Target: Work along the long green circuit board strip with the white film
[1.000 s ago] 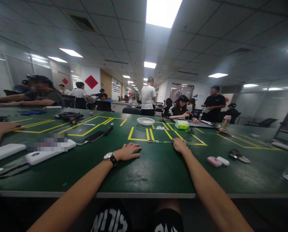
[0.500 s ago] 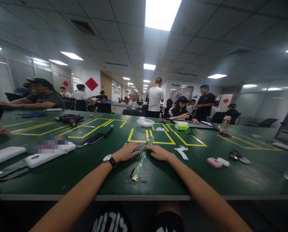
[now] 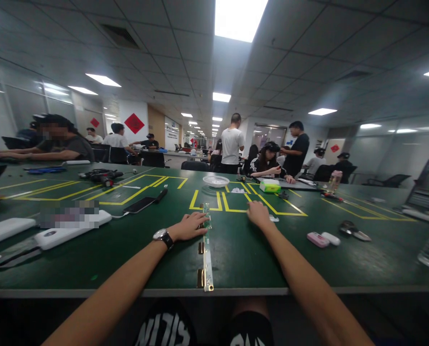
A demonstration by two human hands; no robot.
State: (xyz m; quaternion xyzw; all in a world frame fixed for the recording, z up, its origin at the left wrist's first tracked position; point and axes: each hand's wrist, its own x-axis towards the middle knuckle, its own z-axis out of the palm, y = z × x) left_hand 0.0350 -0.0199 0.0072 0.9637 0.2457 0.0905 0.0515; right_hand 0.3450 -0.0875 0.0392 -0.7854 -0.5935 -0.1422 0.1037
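A long, narrow green circuit board [image 3: 207, 254] with copper-coloured flex tabs along its left side lies pointing from the table's front edge toward the back. My left hand [image 3: 190, 226], with a watch at the wrist, rests flat with fingers stretched out, their tips on the upper part of the board. To the right, apart from the board, is my right hand [image 3: 258, 214], its fingers curled in and pressed together. Whatever those fingers hold, if anything, is hidden. Just beside it a bit of white ribbon cable [image 3: 274, 218] shows, the rest covered by my hand and forearm.
A white basket [image 3: 216, 181] and a green tissue pack [image 3: 270, 186] stand farther back among yellow tape lines. On the left are a phone [image 3: 140, 205] and a white power bank [image 3: 73, 230]. A pink case [image 3: 317, 240] lies right. Co-workers sit and stand beyond.
My right hand has let go of the board and moved right, over the ribbon cable. The board has turned straighter and slid toward the front edge. My left hand has barely moved.
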